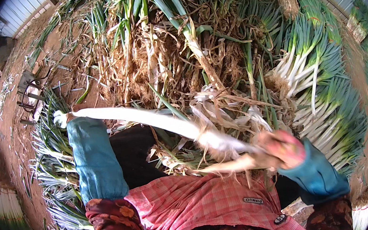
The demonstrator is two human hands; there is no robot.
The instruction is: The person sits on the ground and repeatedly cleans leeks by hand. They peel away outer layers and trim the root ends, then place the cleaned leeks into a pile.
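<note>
A long white green onion (146, 119) stretches across in front of me, slanting down from left to right. At its left end my left hand (61, 118) is closed around it, mostly hidden beyond the teal sleeve cover. My right hand (285, 148) is blurred by motion, closed on stripped outer skin (226, 144) at the onion's right end. A pale strip of peel (234, 164) also trails leftward from that hand. Below the onion, loose husks (172, 162) lie near my red checked apron (196, 196).
Unpeeled green onions (170, 55) with dry leaves and roots are heaped ahead. Cleaned white-stemmed onions (316, 76) lie in a long row at right. Leafy onions (58, 181) are piled at left, beside a metal frame (31, 97). Tied bundles (5, 208) stand at far left.
</note>
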